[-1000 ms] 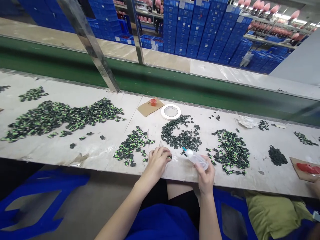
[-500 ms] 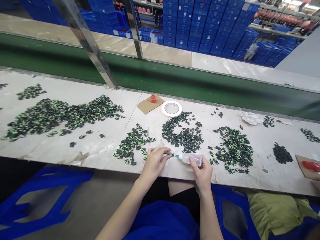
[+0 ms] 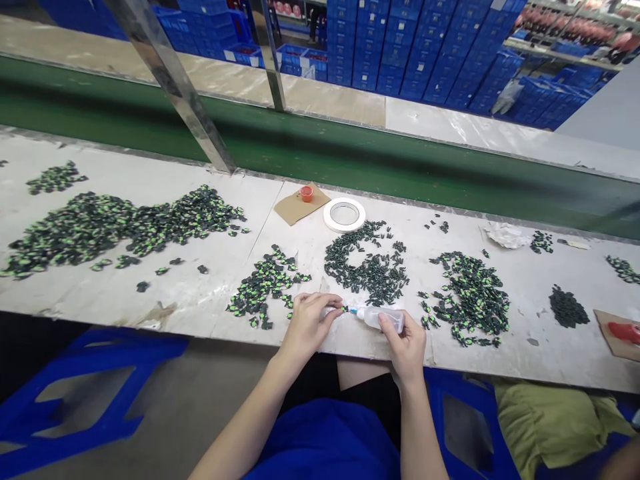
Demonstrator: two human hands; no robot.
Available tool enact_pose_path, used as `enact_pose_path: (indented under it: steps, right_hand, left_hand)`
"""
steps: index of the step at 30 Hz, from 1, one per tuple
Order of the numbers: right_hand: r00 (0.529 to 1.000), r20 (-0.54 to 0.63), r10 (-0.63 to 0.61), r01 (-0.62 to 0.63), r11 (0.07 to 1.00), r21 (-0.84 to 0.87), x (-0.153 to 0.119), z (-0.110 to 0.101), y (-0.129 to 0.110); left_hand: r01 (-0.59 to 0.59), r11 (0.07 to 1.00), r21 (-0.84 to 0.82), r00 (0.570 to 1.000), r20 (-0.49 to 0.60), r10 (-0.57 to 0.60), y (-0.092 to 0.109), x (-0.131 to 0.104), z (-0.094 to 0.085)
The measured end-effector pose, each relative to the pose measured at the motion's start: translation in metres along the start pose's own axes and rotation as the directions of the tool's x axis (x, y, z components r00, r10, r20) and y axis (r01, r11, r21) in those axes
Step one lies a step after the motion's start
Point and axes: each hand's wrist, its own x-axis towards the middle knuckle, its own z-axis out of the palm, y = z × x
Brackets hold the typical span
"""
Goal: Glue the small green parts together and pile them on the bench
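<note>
My left hand (image 3: 311,325) pinches a small black-and-green piece (image 3: 345,309) between thumb and fingertips, just above the table's near edge. Wrapped round a clear squeeze bottle (image 3: 373,317) is my right hand (image 3: 406,341), and the bottle lies on its side with its blue tip (image 3: 353,311) at the small piece. Whether tip and piece touch is too small to tell. Behind my hands sits a pile of plain dark pieces (image 3: 383,283). Black-and-green pieces are heaped to the left (image 3: 260,287) and to the right (image 3: 475,300).
A white tape roll (image 3: 326,215) and a red-topped pot (image 3: 307,193) on cardboard (image 3: 290,212) are at the back. A larger black-and-green heap (image 3: 80,230) spreads far left. Crumpled paper (image 3: 507,235) and a dark pile (image 3: 567,307) lie right. A person's green-clad leg shows lower right.
The bottle's blue tip has come closer to the small piece in my left hand. The camera view has shifted slightly; both hands keep their holds.
</note>
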Motion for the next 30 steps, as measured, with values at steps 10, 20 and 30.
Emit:
enact_pose_path:
  steps: [10,20,30]
  right_hand:
    - [1.000,-0.014,-0.008,0.008,1.000,0.011,0.0011,-0.0001,0.0000]
    - [1.000,-0.012,-0.013,0.013,1.000,0.017,0.0015,0.0003,0.0025]
    - [1.000,-0.022,-0.002,0.002,1.000,0.016,0.0016,-0.0009,0.0053]
  left_hand:
    - [0.011,1.000,0.010,1.000,0.002,-0.011,-0.0013,0.0002,0.0004]
    - [-0.013,1.000,0.011,1.000,-0.009,0.014,-0.0046,0.0005,0.0033]
    - [-0.006,1.000,0.000,1.000,-0.001,0.006,-0.0032,0.0015,0.0014]
